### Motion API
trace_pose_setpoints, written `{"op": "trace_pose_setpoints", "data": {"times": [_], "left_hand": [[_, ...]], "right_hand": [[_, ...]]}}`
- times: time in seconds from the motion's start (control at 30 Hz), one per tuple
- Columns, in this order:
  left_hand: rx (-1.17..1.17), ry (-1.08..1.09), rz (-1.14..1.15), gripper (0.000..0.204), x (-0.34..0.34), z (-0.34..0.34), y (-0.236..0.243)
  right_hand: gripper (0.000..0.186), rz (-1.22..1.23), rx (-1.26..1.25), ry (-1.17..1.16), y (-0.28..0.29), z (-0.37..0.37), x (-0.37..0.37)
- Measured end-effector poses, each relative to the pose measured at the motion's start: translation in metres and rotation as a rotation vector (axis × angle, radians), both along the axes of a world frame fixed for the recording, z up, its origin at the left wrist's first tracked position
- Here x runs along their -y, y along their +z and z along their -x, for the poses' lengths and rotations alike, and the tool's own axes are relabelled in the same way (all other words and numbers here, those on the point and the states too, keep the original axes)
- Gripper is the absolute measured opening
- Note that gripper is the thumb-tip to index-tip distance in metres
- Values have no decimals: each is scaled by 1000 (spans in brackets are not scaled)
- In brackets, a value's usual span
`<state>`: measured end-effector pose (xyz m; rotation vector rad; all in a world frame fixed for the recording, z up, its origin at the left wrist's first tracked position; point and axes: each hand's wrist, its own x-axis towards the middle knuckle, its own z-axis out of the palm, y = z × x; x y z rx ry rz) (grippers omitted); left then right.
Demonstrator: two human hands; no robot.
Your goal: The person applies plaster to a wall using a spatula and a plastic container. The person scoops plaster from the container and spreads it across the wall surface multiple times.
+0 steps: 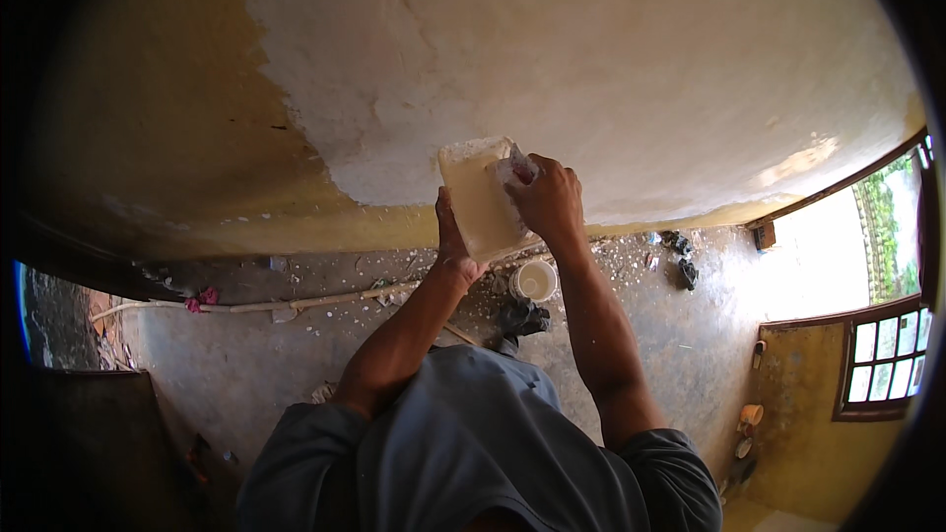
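Note:
My left hand (455,241) is closed round the left side and lower end of a rectangular pale tray (465,192) coated with creamy, whitish material. My right hand (550,197) is closed on a pale, smeared tool (510,166) at the tray's right side; its exact shape is hidden by the fingers. Beyond the tray rises a wall (591,59), largely covered in whitish coating, with older yellow paint showing at left and along the bottom. Below the tray a white bucket (533,280) stands on the floor beside a dark crumpled item (522,317).
The speckled concrete floor (236,355) holds a long pale pole (246,306), pink cloth (205,298), dark crumpled bags (686,271) and scattered flakes. A bright doorway (818,256) and barred window (882,365) are at right, with small containers (751,414) along that wall. Another opening (64,315) is at far left.

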<state>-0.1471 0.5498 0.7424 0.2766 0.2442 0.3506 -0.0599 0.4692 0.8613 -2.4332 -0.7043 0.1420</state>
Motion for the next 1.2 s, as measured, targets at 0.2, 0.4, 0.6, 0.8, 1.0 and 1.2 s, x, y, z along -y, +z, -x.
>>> {"op": "trace_pose_setpoints", "data": {"times": [0.2, 0.4, 0.6, 0.8, 1.0, 1.2], "left_hand": [[6, -5, -12, 75, 4, -5, -3], [11, -12, -11, 77, 8, -3, 7], [53, -20, 51, 76, 6, -2, 1], [9, 5, 17, 75, 10, 2, 3], [-47, 34, 10, 75, 3, 7, 0], [-27, 49, 11, 75, 3, 7, -4]], "right_hand": [[39, -76, -87, 36, -7, 4, -2], [40, -107, 0, 7, 4, 21, -6], [42, -109, -47, 120, 0, 25, -13], [34, -110, 33, 88, -13, 12, -7], [27, -108, 55, 57, -12, -3, 1], [28, -75, 132, -19, 1, -11, -1]]}}
